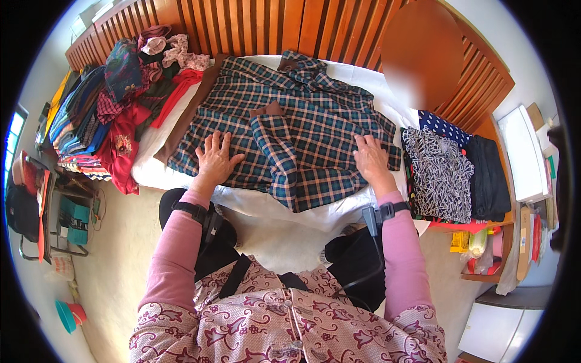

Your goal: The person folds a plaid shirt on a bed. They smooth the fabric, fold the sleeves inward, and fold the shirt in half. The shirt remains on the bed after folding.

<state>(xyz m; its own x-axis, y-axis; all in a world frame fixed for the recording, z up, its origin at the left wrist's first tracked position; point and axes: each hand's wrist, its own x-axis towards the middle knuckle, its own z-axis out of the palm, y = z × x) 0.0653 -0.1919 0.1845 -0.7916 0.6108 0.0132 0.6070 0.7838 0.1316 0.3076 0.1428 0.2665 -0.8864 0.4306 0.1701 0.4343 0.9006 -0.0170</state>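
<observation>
1. Shirt (290, 127) – plaid, dark green w/ pink and white lines, spread flat on white bed (266, 206), covering most of its middle. Collar up near the wooden slat headboard (254, 24). One sleeve (275, 151) w/ brown cuff is folded in across the front, running down toward the near edge.
2. Left hand (213, 158) – flat, palm down, fingers spread wide, pressing on the shirt's left part near the near edge. Holds nothing.
3. Right hand (370, 158) – also flat and open, fingers together-ish, on the shirt's right part. Holds nothing.
4. Both wrists carry black strapped devices; pink sleeves, floral top below.
5. Clothes pile (115, 103) – loose heap of red, blue, striped items at the bed's left edge and far-left corner, well apart from left hand.
6. Folded stack (439, 172) – black-and-white patterned piece on top, at the bed's right edge, just beside right hand. Dotted navy piece (445, 126) behind it, black piece (490, 175) to its right.
7. White box (523, 151) further right, off the bed.
8. Floor left: chair (42, 206) w/ stuff on it, teal and red cups (69, 314) near the bottom-left.
</observation>
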